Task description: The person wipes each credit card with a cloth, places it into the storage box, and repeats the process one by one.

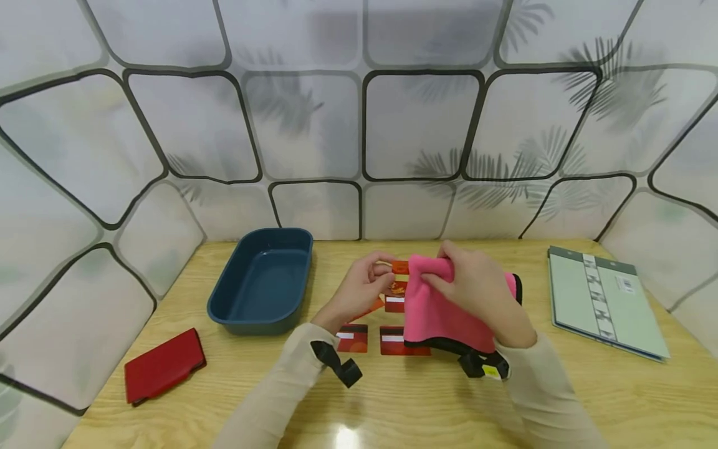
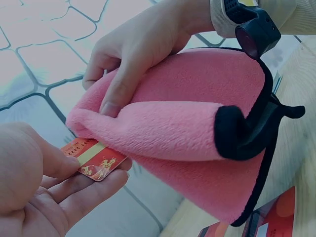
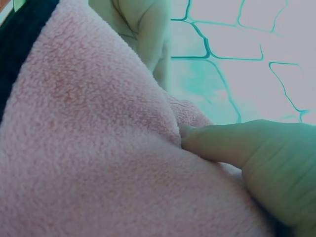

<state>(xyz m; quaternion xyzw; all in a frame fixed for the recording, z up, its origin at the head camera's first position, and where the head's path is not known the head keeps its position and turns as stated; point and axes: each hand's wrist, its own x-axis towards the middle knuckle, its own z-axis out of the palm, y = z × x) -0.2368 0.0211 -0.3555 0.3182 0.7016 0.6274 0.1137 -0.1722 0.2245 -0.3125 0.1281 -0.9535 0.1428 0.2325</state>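
Observation:
My left hand (image 1: pixel 363 285) pinches a red and gold card (image 1: pixel 400 268) between thumb and fingers. In the left wrist view, gold figures and a pale yellow stripe show on the card (image 2: pixel 104 167), whose far end is covered by pink cloth. That fuzzy cloth (image 1: pixel 440 318) has a black border, and my right hand (image 1: pixel 479 290) grips it by its upper part. The right thumb presses into a fold of the cloth (image 3: pixel 89 123) in the right wrist view. Below the hands, several red cards (image 1: pixel 353 340) lie on the table, partly hidden by the cloth and left hand.
A blue rectangular basin (image 1: pixel 263 280) stands left of the hands. Nearer the table's left edge lies a red wallet-like case (image 1: pixel 164 366). On the right is a pale green folder-like pad (image 1: pixel 578 293) with a patterned band. Patterned curtain (image 1: pixel 314 125) encloses the wooden table (image 1: pixel 415 405).

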